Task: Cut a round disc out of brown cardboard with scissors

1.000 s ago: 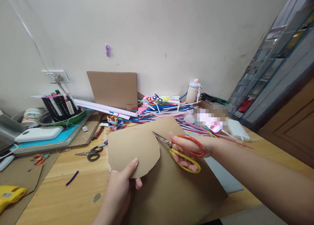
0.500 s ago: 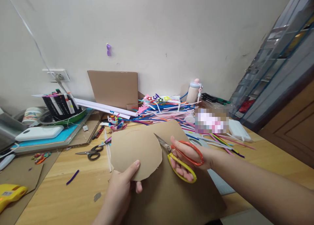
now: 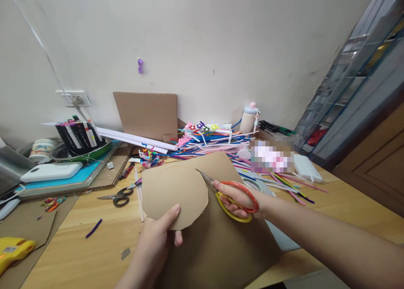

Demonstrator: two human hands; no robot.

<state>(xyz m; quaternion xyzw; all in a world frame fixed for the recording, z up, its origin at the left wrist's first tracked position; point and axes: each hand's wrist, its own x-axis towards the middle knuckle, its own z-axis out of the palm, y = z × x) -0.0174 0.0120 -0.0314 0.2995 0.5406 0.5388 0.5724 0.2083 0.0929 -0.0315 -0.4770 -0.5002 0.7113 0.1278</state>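
My left hand (image 3: 166, 221) pinches the lower edge of a brown cardboard sheet (image 3: 176, 196), thumb on top and fingers underneath. A curved cut runs up the sheet's right side, leaving a rounded flap in my left hand. The rest of the cardboard hangs to the right and below. My right hand (image 3: 232, 196) is closed round scissors (image 3: 255, 200) with one red and one yellow handle. Their blades lie at the upper end of the cut, pointing up and left, with the lower blade partly hidden by the cardboard.
Dark-handled scissors (image 3: 118, 197) and a purple pipe cleaner piece (image 3: 94, 229) lie left on the wooden table (image 3: 78, 259). A yellow glue gun (image 3: 14, 251) is at the left edge. Behind are a heap of pipe cleaners (image 3: 211, 141), a bottle (image 3: 248, 120) and a leaning cardboard panel (image 3: 148, 114).
The scissors' handles have come closer together as my right hand closed, and the blades have narrowed. The cardboard's right part has shifted slightly left. My left hand keeps its hold.
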